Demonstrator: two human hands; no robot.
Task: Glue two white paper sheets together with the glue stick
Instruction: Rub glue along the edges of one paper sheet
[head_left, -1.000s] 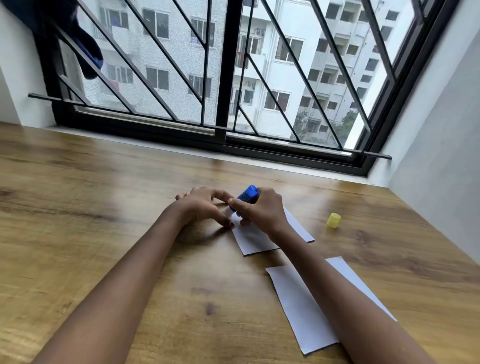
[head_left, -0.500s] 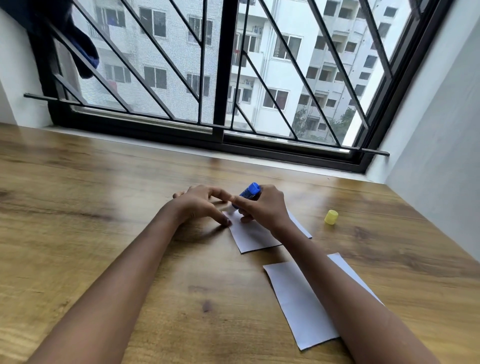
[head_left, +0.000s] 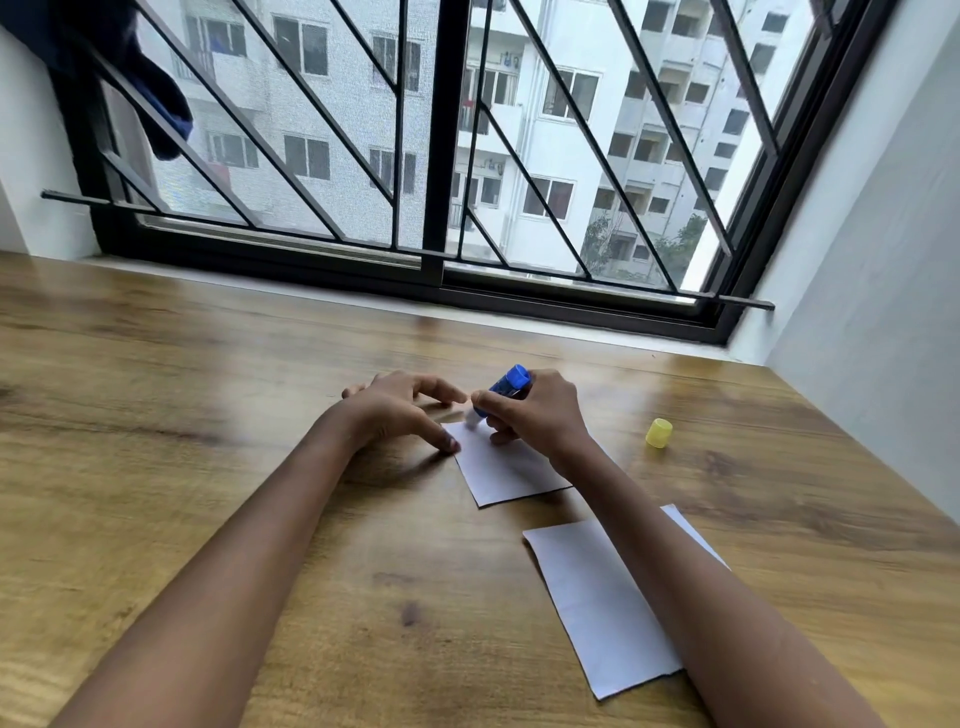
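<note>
At centre, the right hand (head_left: 535, 410) grips the tilted blue glue stick (head_left: 506, 387), its tip on the upper corner of one white paper sheet (head_left: 504, 467). The left hand (head_left: 395, 410), fingers spread, presses that sheet's left edge. The second white sheet (head_left: 597, 597) lies lower right, and a yellow cap (head_left: 659, 433) stands at right.

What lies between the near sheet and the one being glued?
Nothing visible: bare table separates near sheet and far sheet. The right forearm crosses over the near sheet; the yellow cap lies off to the side.
</note>
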